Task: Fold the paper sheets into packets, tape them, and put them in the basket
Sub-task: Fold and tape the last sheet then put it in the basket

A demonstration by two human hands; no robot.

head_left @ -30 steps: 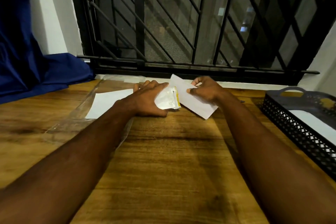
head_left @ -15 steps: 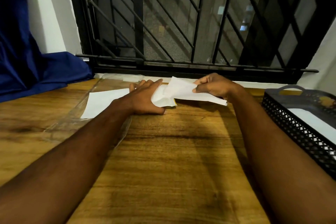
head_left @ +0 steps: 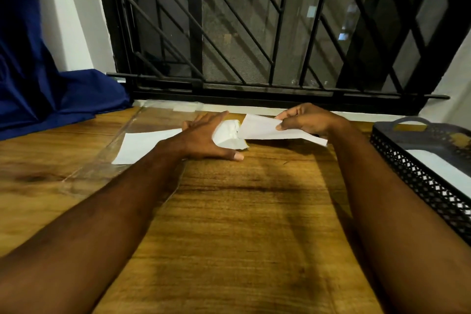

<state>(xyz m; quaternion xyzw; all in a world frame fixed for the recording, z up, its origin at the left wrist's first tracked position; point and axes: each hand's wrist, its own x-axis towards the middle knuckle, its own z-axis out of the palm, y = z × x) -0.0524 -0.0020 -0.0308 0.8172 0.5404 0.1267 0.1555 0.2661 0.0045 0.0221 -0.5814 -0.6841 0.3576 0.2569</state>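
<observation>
Paper sheet (head_left: 262, 130): fold in hand, your right hand (head_left: 308, 121) pinching its edge and holding it off the desk (head_left: 242, 211), its other end meeting the white wad (head_left: 228, 135) that your left hand (head_left: 204, 139) presses with straight fingers. Next, likely: lay the flap over the wad and crease; taping not begun. Spare sheet (head_left: 145, 144) under your left wrist; basket (head_left: 407, 176) outside your right forearm.

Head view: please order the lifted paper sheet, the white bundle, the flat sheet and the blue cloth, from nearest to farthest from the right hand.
1. Lifted paper sheet: pinched by the right hand.
2. White bundle: centre, touching the left hand.
3. Flat sheet: left.
4. Blue cloth: far left.
</observation>
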